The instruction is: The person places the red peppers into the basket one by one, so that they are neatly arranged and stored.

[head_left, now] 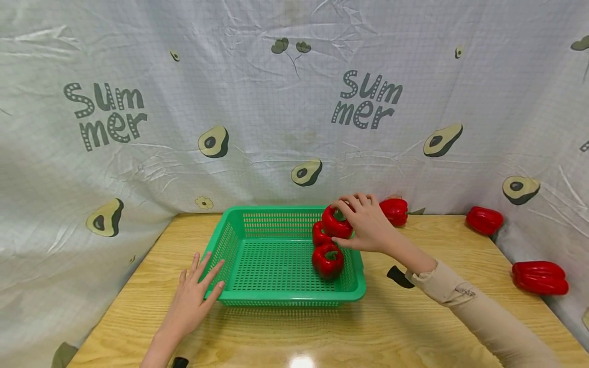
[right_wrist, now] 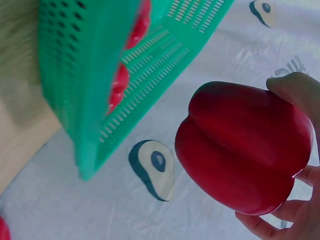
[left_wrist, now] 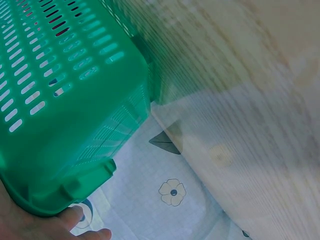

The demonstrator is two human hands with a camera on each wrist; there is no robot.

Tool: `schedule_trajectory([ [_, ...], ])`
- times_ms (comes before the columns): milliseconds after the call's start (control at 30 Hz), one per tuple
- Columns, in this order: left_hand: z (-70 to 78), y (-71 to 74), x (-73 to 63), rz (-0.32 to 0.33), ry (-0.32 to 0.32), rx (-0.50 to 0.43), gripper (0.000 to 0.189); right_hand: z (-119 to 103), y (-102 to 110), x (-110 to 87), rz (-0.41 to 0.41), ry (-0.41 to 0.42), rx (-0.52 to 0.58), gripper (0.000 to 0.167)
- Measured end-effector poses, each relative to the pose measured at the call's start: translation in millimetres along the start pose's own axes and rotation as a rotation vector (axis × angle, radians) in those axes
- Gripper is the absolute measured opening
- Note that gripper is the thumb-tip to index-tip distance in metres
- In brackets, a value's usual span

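A red bell pepper (head_left: 337,223) is gripped by my right hand (head_left: 368,225), fingers and thumb curved around it, above the right end of a green plastic basket (head_left: 294,296). The right wrist view shows the held bell pepper (right_wrist: 242,147) up beside the basket's wall (right_wrist: 95,90). Two more red bell peppers lie in the basket's right part, the nearer pepper (head_left: 328,261) fully seen and the farther pepper (head_left: 319,235) partly hidden. My left hand (head_left: 190,296) touches the basket's left rim with its fingers spread. In the left wrist view its fingertips (left_wrist: 71,217) show by the rim.
Another red pepper (head_left: 394,211) lies behind my right hand near the back cloth. Farther right are a pepper (head_left: 484,220) at the back corner and a pepper (head_left: 540,277) by the table's right edge. Printed cloth (head_left: 257,102) hangs behind and beside the wooden table (head_left: 442,240).
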State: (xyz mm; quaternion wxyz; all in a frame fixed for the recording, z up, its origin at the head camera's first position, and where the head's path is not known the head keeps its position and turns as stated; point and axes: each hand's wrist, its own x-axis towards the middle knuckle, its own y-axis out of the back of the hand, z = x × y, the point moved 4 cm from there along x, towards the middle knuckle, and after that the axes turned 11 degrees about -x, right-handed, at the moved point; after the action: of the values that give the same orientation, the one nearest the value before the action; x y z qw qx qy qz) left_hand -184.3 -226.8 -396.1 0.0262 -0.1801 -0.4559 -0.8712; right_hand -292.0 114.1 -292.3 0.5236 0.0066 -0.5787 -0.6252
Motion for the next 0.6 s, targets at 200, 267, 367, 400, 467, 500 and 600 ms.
schedule_trajectory([
  [200,0.2,-0.4,0.1,0.004,-0.004,0.009,0.048,-3.2,-5.5,20.2,-0.046,-0.056,0.003,0.059],
  [267,0.0,-0.4,0.4,0.004,-0.003,0.006,0.048,-5.6,-8.2,26.5,-0.067,-0.077,0.009,0.058],
  [367,-0.2,-0.5,0.6,0.004,-0.004,0.005,0.048,-10.1,-12.9,35.6,-0.089,-0.096,0.014,0.059],
  [400,-0.4,-0.7,0.7,0.003,-0.004,0.005,0.048,-11.8,-14.7,38.4,-0.099,-0.101,0.012,0.059],
  [467,-0.7,-0.5,0.7,0.004,-0.005,0.008,0.048,-15.6,-19.6,44.1,-0.112,-0.108,0.004,0.060],
  [500,-0.7,-0.5,0.6,0.004,-0.006,0.009,0.048,-17.6,-22.7,46.3,-0.121,-0.110,-0.001,0.061],
  [600,-1.0,-0.3,0.2,0.002,-0.004,0.007,0.048,-24.5,-31.9,51.9,-0.152,-0.111,0.008,0.061],
])
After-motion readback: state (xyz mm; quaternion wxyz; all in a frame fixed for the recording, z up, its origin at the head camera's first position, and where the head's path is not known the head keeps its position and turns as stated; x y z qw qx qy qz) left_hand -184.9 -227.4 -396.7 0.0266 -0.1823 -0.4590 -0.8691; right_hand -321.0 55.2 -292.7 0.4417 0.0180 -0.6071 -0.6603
